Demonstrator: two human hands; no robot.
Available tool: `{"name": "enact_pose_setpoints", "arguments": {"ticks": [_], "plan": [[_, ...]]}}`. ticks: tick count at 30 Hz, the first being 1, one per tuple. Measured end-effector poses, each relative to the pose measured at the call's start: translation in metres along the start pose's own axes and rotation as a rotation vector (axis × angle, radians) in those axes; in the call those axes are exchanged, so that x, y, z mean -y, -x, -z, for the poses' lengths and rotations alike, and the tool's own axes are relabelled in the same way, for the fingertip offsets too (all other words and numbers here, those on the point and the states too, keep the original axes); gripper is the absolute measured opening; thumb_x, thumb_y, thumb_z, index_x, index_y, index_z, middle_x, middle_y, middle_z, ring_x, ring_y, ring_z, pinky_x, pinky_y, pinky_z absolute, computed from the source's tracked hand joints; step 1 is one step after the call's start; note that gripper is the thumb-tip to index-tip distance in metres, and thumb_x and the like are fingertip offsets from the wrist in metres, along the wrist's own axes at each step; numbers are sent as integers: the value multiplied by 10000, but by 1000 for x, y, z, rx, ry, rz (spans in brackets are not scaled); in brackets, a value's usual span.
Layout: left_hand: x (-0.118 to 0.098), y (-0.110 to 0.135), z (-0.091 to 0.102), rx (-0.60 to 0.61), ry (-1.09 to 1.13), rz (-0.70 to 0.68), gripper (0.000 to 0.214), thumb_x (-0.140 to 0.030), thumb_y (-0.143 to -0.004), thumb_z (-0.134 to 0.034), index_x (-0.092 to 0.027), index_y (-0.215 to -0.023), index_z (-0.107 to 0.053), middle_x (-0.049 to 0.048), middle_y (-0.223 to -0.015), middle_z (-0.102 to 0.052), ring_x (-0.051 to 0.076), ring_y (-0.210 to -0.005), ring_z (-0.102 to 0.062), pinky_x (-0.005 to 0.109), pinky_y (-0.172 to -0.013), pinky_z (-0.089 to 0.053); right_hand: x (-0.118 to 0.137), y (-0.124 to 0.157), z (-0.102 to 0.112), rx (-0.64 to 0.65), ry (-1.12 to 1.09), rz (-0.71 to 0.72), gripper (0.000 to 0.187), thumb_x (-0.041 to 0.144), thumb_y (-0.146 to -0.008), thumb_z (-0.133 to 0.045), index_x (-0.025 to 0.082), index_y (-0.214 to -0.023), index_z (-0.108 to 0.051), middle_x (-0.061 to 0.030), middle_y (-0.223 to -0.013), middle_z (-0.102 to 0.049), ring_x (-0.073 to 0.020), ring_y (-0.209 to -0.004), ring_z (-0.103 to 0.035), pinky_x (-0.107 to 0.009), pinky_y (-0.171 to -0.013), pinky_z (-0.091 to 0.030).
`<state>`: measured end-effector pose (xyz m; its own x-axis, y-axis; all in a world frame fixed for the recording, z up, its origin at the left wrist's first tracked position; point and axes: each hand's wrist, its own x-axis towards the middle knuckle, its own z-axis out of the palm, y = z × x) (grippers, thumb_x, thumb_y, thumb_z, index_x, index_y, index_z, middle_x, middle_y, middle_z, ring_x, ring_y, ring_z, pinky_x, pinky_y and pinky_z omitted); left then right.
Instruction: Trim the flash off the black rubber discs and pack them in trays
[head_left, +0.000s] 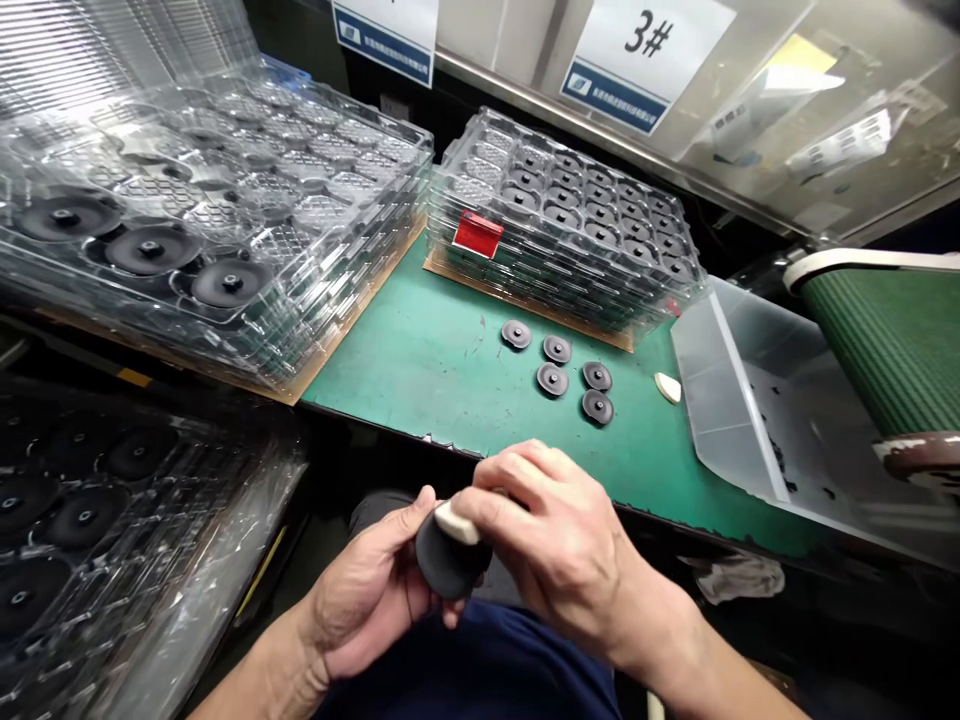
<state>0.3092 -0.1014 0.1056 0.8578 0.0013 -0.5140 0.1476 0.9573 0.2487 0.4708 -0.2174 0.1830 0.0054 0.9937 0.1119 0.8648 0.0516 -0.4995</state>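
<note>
My left hand (pixel 367 590) cradles a round black rubber disc (pixel 442 555) in its fingers, with the flat face tilted up. My right hand (pixel 555 540) pinches a white oval pad (pixel 457 522) and presses it against the top of the disc. Part of the disc is hidden by my fingers. Several similar small black discs (pixel 553 379) lie on the green work mat (pixel 420 370) ahead of my hands. A second white pad (pixel 667 387) lies to their right.
Stacks of clear plastic trays (pixel 570 215) holding black discs stand on cardboard at the back and left, with another stack (pixel 97 520) low at left. A translucent bin (pixel 750 410) and a green belt (pixel 892 340) are at right. A cloth (pixel 739 578) lies below the mat edge.
</note>
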Motion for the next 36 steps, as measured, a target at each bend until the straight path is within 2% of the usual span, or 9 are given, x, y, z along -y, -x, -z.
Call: {"name": "enact_pose_setpoints", "arguments": {"ticks": [3,8,11,15,19,23,26,31,36], "plan": [[-2,-1,3,-19,25,9,356,-426,-994,-615,-107,-941,-764,84,-773,-740,192,-651,-701,305,-555,-609,2,-2,-3,79,-38,102,328,243,-1094,-357,175,-1211,-655,-87,-1104,-642,-252,-978,-524,-434,-838,-407],[-1,-1,10,1,31,-12,377,-446,-982,-627,-110,-869,-757,90,-743,-736,207,-610,-701,321,-546,-606,3,-7,-5,27,75,31,295,220,-1084,-386,187,-1199,-655,-74,-1087,-639,-228,-904,-496,-408,-775,-357],[-1,0,12,-2,47,-42,311,-399,-982,-642,-129,-886,-765,63,-754,-724,192,-656,-692,320,-585,-614,4,-9,-8,87,77,134,291,248,-1065,-403,171,-1213,-641,-77,-1085,-635,-241,-925,-499,-423,-787,-357],[-3,2,13,-4,42,-118,299,-393,-1000,-612,-145,-986,-779,81,-888,-763,194,-723,-691,332,-601,-628,4,-10,-10,-3,143,34,261,226,-1071,-431,158,-1187,-655,-73,-1007,-629,-220,-846,-469,-399,-736,-333],[-1,3,10,2,50,-170,298,-399,-1006,-600,-173,-1030,-792,63,-881,-768,176,-731,-677,325,-671,-633,7,-9,-12,-28,145,56,245,239,-1069,-456,153,-1181,-656,-70,-955,-617,-216,-813,-465,-395,-732,-329],[-1,4,2,-123,22,-399,363,-417,-974,-645,-205,-1254,-736,83,-1112,-787,192,-873,-708,293,-775,-628,12,-2,-21,-221,146,-119,154,192,-1036,-521,144,-996,-661,-59,-844,-578,-194,-745,-444,-371,-689,-301],[-3,7,0,-194,-19,-482,367,-410,-956,-677,-226,-1269,-730,71,-1134,-788,192,-936,-714,268,-829,-619,15,4,-28,-258,117,-170,164,162,-1023,-530,153,-895,-632,-43,-792,-554,-175,-700,-414,-359,-662,-282],[-2,7,6,-79,-123,-301,368,-424,-976,-647,-182,-1233,-750,100,-1065,-783,191,-867,-701,282,-744,-625,15,5,-20,-181,132,-129,159,179,-1031,-507,151,-994,-658,-59,-862,-585,-194,-749,-437,-378,-702,-310],[4,1,8,53,2,-36,419,-486,-1005,-569,-136,-1014,-797,82,-823,-743,186,-677,-674,308,-566,-600,13,-4,-4,39,76,149,247,237,-1073,-430,171,-1176,-645,-68,-1022,-634,-231,-900,-517,-415,-787,-376]]}}
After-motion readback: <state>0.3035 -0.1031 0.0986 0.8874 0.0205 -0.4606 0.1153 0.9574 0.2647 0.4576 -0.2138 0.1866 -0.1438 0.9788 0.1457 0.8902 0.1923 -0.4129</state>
